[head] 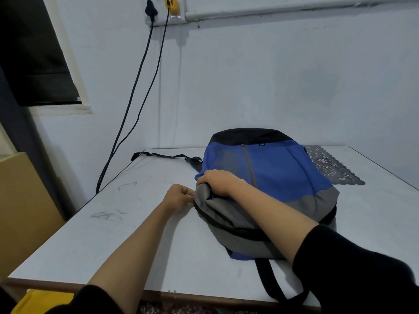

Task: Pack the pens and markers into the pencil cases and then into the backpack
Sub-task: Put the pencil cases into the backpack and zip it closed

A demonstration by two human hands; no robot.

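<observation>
So the blue and grey backpack (272,175) is lying flat on the white surface (113,234), with a lacy grey mat (328,166) poking out behind it. The right hand (218,182) has its fingers curled tight over the grey top edge. The left hand (179,198) is right beside it, fingers pinched together on the bag's edge by the zip. Can't make out the pull itself. A black strap (274,282) dangles off the near edge.

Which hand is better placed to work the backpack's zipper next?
Left, probably. The left hand pinches at the end of the zipper on the backpack; the right hand grips the fabric above, steadying it.
</observation>
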